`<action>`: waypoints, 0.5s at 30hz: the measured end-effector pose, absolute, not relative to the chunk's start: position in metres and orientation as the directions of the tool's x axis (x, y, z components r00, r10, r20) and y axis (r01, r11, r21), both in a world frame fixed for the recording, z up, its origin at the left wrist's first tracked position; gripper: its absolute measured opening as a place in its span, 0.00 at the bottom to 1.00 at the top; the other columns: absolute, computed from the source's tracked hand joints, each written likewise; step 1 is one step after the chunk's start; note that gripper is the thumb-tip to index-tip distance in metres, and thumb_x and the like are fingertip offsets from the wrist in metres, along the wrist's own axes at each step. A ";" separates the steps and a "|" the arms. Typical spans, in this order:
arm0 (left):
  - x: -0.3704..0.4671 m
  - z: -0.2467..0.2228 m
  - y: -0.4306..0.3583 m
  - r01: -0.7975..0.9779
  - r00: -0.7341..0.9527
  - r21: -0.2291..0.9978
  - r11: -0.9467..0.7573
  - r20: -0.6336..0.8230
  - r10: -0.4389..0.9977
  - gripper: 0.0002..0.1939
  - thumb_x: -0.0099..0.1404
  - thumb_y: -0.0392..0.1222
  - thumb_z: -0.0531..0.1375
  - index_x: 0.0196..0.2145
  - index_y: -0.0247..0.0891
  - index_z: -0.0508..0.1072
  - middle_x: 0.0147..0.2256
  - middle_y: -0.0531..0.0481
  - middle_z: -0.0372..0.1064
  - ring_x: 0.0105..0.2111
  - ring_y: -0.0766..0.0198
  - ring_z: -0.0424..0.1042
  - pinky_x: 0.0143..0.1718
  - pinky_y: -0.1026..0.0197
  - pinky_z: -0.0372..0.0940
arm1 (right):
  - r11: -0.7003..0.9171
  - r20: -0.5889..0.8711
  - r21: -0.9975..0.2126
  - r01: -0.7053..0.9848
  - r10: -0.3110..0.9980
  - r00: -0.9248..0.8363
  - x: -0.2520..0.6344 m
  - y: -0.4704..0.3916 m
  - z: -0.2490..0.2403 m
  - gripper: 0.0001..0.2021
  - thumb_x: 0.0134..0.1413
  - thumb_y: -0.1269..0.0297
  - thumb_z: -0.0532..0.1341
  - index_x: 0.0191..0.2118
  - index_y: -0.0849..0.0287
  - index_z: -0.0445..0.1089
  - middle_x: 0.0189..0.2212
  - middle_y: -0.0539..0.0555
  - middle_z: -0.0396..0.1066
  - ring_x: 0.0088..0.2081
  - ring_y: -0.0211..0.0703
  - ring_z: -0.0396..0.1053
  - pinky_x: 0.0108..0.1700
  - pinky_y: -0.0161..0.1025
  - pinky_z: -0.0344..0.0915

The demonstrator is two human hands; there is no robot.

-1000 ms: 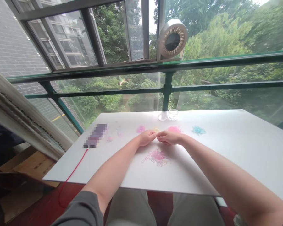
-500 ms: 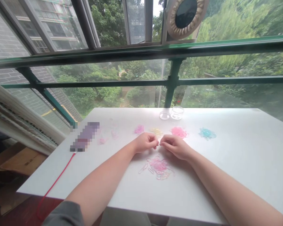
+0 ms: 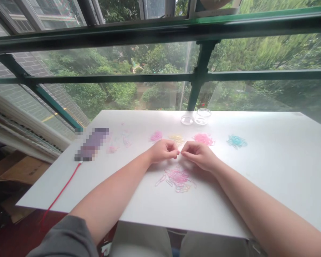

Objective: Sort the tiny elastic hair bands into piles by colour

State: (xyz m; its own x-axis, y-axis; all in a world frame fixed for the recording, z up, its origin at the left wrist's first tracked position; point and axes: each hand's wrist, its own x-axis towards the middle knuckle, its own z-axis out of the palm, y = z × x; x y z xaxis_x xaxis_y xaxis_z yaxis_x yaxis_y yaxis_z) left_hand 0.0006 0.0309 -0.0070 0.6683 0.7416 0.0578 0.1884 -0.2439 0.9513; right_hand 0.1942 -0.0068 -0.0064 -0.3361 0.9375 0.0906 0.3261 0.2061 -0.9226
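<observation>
My left hand (image 3: 165, 151) and my right hand (image 3: 197, 155) meet fingertip to fingertip above the white table, both pinched closed. Whatever lies between the fingers is too small to make out. Just in front of them, on my side, is a loose heap of pink and pale paper clips (image 3: 178, 178). Behind the hands lie small sorted piles: a purple pile (image 3: 156, 136), a yellow pile (image 3: 176, 139) partly covered by my left hand, a pink pile (image 3: 203, 139) and a teal pile (image 3: 237, 141).
A round clear container (image 3: 202, 117) and a clear lid or ring (image 3: 187, 120) stand at the table's far edge. To the left are a blurred-out phone (image 3: 92, 144) with a red cable (image 3: 62, 192) and faint small pieces (image 3: 125, 140). Green railing (image 3: 160, 77) runs behind the table.
The view has tipped downward, so table and hands sit higher in the picture. Both hands keep their pinch, with the fingertips slightly closer together.
</observation>
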 end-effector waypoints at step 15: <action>-0.001 -0.003 0.031 0.190 0.665 0.963 -0.190 0.016 0.746 0.09 0.53 0.40 0.61 0.23 0.32 0.66 0.20 0.54 0.66 0.20 0.75 0.60 0.22 0.70 0.55 | 0.240 0.093 -0.901 0.362 0.921 -0.379 0.194 -0.007 -0.006 0.04 0.51 0.66 0.56 0.30 0.59 0.62 0.21 0.48 0.63 0.23 0.34 0.57 0.26 0.32 0.54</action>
